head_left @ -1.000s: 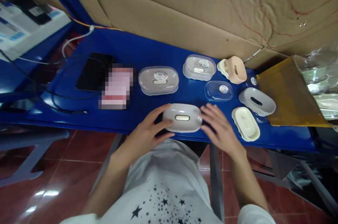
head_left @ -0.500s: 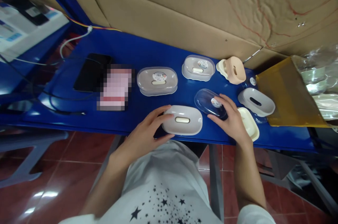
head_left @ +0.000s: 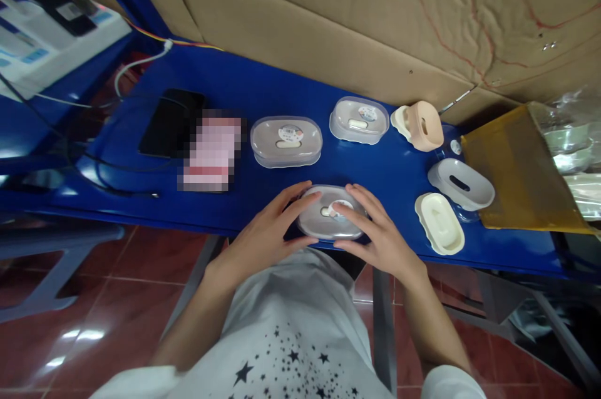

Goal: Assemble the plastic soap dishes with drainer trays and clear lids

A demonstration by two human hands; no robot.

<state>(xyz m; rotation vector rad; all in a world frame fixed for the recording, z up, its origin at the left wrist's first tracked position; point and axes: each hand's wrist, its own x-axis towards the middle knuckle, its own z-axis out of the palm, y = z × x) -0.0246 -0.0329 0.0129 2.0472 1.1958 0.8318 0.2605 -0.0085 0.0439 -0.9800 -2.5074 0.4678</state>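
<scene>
A grey oval soap dish [head_left: 323,228] lies near the table's front edge, with a clear lid [head_left: 339,191] bearing a round sticker over it. My left hand [head_left: 282,217] curves round the dish's left end, fingertips on its rim. From the right, my right hand [head_left: 375,230] grips the lid, thumb at the front and fingers on top and at the back. Whether the lid sits fully down cannot be made out. Behind stand two lidded grey dishes, one at the centre [head_left: 267,139] and one farther right [head_left: 347,129].
At the right are a cream tray [head_left: 441,223], a grey dish part [head_left: 462,183], a peach part [head_left: 425,126] and a yellow-brown box [head_left: 511,167]. A black device [head_left: 164,126], a blurred pink object [head_left: 211,151] and cables lie left. Cardboard [head_left: 305,29] lines the back.
My right hand has brought the clear lid left from beside the cream tray onto the front grey dish. My left hand has stayed at the dish's left end. The view has shifted slightly.
</scene>
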